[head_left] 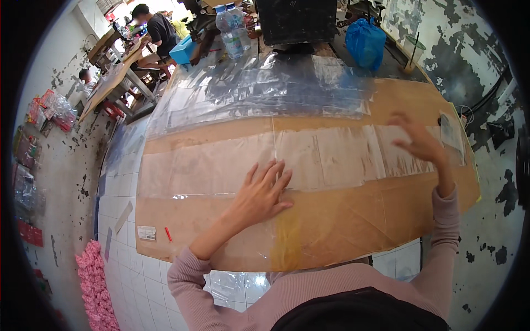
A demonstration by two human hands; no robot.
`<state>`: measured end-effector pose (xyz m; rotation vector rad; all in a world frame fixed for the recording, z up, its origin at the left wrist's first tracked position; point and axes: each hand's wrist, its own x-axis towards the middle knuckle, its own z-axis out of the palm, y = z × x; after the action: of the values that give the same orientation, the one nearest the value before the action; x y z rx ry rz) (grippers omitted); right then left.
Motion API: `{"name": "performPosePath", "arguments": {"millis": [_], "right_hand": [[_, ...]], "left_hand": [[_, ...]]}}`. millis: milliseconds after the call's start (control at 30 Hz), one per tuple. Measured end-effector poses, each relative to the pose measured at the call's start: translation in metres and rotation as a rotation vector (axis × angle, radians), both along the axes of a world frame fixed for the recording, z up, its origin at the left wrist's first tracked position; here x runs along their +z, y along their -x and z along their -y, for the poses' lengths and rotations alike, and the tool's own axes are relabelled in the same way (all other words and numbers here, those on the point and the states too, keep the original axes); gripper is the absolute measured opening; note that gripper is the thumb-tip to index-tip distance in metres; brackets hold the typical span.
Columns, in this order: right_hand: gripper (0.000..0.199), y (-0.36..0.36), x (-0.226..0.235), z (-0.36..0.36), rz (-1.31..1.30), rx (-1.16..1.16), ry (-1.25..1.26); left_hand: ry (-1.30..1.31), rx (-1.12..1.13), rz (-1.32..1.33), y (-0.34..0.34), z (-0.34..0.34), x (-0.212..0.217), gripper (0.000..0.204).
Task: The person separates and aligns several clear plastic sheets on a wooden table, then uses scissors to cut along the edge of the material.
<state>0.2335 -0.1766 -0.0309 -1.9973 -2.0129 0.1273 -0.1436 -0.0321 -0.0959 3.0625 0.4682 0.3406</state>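
Note:
My left hand [269, 190] lies palm down with its fingers spread over a long clear plastic strip [215, 165] on the brown cardboard table covering [353, 212]. My right hand [419, 139], slightly blurred, is at the right part of the table, fingers apart and holding nothing; whether it touches the surface I cannot tell. Across the far side lies a stack of shiny clear plastic sheets or bags [259, 91]. A small red object [168, 234] and a white printed label [146, 233] lie at the near left.
Two plastic bottles [229, 36], a black box-shaped object [298, 22], a blue plastic bag [365, 44] and a cup with a straw [411, 55] stand along the back. A person [160, 30] sits at another table at far left. Pink material [94, 287] is at the lower left.

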Motion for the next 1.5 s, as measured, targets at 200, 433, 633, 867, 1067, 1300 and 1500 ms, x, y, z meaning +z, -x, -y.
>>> {"name": "performPosePath", "arguments": {"millis": [200, 433, 633, 867, 1067, 1300, 1500], "right_hand": [[0.044, 0.045, -0.029, -0.037, -0.112, 0.294, 0.111], [0.059, 0.072, -0.058, -0.078, -0.034, 0.217, -0.118], [0.066, 0.084, -0.065, -0.082, -0.028, 0.153, -0.15], [0.039, 0.091, -0.077, -0.079, -0.063, 0.11, -0.3], [0.022, 0.096, -0.074, -0.079, 0.027, 0.158, -0.34], [0.018, 0.099, -0.08, -0.078, 0.067, 0.203, -0.403], [0.018, 0.102, -0.076, -0.071, 0.056, 0.207, -0.454]], "left_hand": [[0.011, -0.047, 0.005, -0.04, 0.005, 0.004, 0.061], [0.21, 0.112, 0.142, -0.098, -0.038, -0.004, 0.063], [0.35, 0.115, 0.124, -0.12, -0.055, -0.011, 0.047], [0.443, 0.069, 0.32, -0.122, -0.051, -0.025, 0.033], [0.452, 0.079, 0.288, -0.127, -0.043, -0.022, 0.024], [0.401, 0.117, 0.312, -0.133, -0.039, -0.023, 0.021], [0.377, 0.058, 0.327, -0.13, -0.039, -0.019, 0.019]]}}
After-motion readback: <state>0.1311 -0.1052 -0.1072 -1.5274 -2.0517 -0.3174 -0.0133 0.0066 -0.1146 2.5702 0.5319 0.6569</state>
